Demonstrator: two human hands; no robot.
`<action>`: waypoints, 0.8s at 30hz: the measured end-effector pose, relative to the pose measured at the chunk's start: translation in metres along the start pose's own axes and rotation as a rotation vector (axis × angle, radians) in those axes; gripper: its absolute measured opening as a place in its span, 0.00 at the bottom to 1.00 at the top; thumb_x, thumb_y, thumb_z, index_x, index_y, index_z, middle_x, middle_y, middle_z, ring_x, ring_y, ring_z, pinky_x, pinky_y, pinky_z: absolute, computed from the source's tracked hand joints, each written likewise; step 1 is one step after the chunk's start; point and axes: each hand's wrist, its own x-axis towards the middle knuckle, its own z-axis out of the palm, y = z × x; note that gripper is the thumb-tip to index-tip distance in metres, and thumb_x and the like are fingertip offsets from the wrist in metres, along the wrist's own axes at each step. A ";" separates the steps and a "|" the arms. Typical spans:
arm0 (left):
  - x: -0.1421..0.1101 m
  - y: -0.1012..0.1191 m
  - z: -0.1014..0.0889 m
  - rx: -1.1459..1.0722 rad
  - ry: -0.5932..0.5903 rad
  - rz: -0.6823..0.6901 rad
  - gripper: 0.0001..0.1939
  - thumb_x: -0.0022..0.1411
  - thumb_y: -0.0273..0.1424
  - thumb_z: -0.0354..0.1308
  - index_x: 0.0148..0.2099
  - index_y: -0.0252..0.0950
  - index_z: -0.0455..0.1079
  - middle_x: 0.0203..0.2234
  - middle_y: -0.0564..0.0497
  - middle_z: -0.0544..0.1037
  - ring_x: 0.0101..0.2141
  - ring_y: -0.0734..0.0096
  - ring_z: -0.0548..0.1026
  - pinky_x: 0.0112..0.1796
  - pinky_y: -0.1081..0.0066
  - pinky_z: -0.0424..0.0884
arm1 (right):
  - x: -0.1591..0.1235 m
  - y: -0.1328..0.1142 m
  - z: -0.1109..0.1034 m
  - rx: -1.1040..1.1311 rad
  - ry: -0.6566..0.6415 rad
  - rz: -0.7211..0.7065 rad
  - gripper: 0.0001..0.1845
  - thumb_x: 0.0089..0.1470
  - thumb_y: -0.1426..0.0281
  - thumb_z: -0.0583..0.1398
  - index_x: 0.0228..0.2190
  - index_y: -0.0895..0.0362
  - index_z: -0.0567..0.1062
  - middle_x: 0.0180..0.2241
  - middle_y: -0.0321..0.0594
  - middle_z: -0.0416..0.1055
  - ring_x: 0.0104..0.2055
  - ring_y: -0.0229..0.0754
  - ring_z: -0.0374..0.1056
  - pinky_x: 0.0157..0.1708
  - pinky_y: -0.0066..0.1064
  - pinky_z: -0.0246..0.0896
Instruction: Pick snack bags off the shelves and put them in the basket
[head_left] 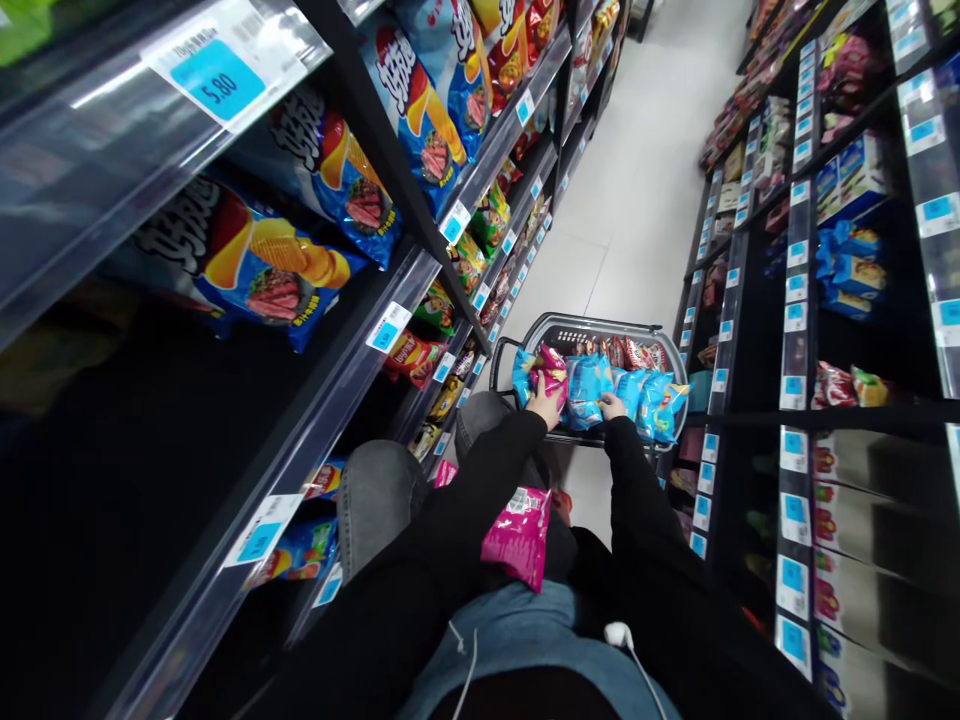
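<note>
**Pink snack bag (553,366) held in a gray basket (564,336)**

The pink snack bag is shiny and puffy, with a bit of yellow on its front. It is set at the left end of the basket, and its near part is gripped by the left hand (545,402). A crinkly blue snack bag (587,383) in the middle is touched by the right hand (613,407); whether it is pinched cannot be told. More blue bags (657,402) are squeezed in on the right. Red packets (649,354) are tucked along the far side. The near left corner is crowded by a knee (480,412). Another pink bag (521,535) is laid on the lap, nearer. The basket is hemmed in by shelves: big potato chip bags (274,262) are stacked on the left, and blue boxes and packs (855,270) are kept on the right.
</note>
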 end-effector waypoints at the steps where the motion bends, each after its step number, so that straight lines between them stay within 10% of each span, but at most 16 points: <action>1: 0.001 0.000 0.004 0.006 -0.014 0.005 0.31 0.56 0.31 0.56 0.62 0.40 0.57 0.65 0.42 0.29 0.55 0.38 0.60 0.55 0.53 0.54 | 0.002 0.000 0.002 -0.012 -0.035 0.026 0.15 0.57 0.66 0.55 0.43 0.62 0.70 0.41 0.44 0.70 0.40 0.40 0.69 0.40 0.36 0.66; 10: 0.005 -0.006 0.011 0.232 0.021 0.009 0.31 0.59 0.39 0.50 0.63 0.53 0.49 0.66 0.50 0.34 0.58 0.37 0.52 0.54 0.43 0.47 | -0.017 -0.018 0.030 -0.062 -0.097 -0.023 0.50 0.46 0.62 0.61 0.61 0.66 0.42 0.57 0.63 0.53 0.58 0.52 0.56 0.53 0.37 0.54; 19: 0.023 0.007 0.018 0.267 -0.076 0.056 0.32 0.61 0.41 0.44 0.66 0.48 0.41 0.65 0.45 0.39 0.63 0.42 0.34 0.54 0.36 0.35 | -0.027 -0.046 0.053 -0.186 -0.005 0.117 0.41 0.52 0.68 0.54 0.61 0.69 0.42 0.58 0.67 0.49 0.56 0.55 0.55 0.51 0.42 0.51; 24: 0.027 0.004 -0.005 0.138 0.122 0.048 0.31 0.58 0.34 0.51 0.63 0.40 0.51 0.61 0.40 0.52 0.60 0.50 0.50 0.57 0.51 0.50 | -0.028 -0.051 0.049 -0.254 0.023 0.083 0.37 0.53 0.67 0.53 0.60 0.70 0.48 0.57 0.67 0.51 0.58 0.60 0.47 0.50 0.52 0.43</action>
